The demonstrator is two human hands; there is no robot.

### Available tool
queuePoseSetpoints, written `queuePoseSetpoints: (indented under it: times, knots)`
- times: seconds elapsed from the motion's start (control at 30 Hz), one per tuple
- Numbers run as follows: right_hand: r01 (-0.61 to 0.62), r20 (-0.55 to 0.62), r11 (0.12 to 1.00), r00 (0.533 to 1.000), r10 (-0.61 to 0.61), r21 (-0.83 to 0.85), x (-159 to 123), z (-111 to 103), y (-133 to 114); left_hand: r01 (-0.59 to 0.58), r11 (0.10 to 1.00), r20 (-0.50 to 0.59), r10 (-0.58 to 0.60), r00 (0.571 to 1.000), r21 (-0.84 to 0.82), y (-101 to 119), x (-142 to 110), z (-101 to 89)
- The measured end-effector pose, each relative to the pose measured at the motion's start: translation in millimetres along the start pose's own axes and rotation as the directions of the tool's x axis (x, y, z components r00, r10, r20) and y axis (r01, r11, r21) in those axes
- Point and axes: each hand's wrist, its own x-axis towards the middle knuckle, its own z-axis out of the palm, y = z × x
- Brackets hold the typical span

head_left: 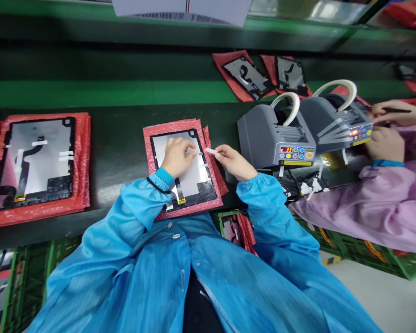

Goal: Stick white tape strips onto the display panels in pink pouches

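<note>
A tablet panel (197, 178) with a black frame and silvery back lies on a red bubble-wrap sheet (152, 134) on the dark bench in front of me. My left hand (178, 156) rests on the panel, fingers pressing near its upper right area. My right hand (233, 162) hovers just right of the panel, pinching a short white strip of tape (211, 151) between thumb and fingers. The strip's free end points toward the panel's right edge.
Two grey tape dispensers (275, 136) (336, 118) stand to the right. Another person in a pink sleeve (377, 203) works at the far dispenser. A second panel on red wrap (38, 162) lies at left. More panels (246, 76) sit behind; green crates stand below.
</note>
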Motion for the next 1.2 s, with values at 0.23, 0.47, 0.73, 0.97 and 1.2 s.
queuePoseSetpoints:
  times: [0.23,0.47,0.73,0.97,1.2]
  knots:
    - [0.176,0.165,0.967,0.975,-0.147,-0.183,-6.5,3.6,-22.7,-0.049,0.997,0.098,0.054,0.994,-0.057,6.0,4.5,-4.5]
    - [0.131,0.023,0.977,0.991,-0.129,-0.170,2.3,5.0,-12.1,0.094,0.991,0.198,-0.074,0.977,-0.093,3.9,7.0,0.9]
    - [0.186,0.061,0.885,0.982,-0.177,-0.426,10.0,15.1,-7.1,0.154,0.967,0.196,-0.194,0.961,0.201,21.5,0.2,3.9]
    - [0.185,0.097,0.806,0.983,-0.158,-0.562,13.5,13.7,-1.1,0.080,0.952,0.183,-0.138,0.973,0.295,22.2,-3.2,14.6]
    - [0.101,0.083,0.801,0.994,-0.064,-0.590,12.8,15.9,-3.5,0.052,0.938,0.179,-0.120,0.977,0.342,22.7,-6.9,15.1]
